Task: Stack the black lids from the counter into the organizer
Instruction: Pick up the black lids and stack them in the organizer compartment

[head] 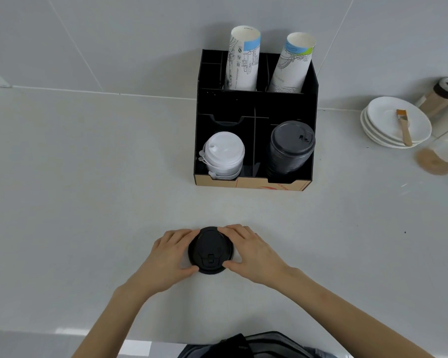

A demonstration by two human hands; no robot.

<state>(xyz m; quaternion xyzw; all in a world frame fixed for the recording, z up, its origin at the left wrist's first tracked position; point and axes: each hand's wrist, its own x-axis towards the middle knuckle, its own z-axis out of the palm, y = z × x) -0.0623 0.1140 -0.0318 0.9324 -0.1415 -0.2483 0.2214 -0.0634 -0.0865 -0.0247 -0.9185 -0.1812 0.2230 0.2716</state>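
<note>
A black lid (210, 250) lies on the pale counter near me, its flap side up. My left hand (169, 257) grips its left rim with fingers and thumb, and my right hand (251, 251) grips its right rim the same way. Farther back stands the black organizer (255, 104). Its front right compartment holds a tall stack of black lids (291, 147). The front left compartment holds a stack of white lids (224, 156).
Two stacks of printed paper cups (243, 60) lean in the organizer's rear compartments. At the right are stacked white saucers (383, 120) with a small brush (404, 127) on top, and jars (442, 95) behind them. The counter's front edge runs just below my forearms.
</note>
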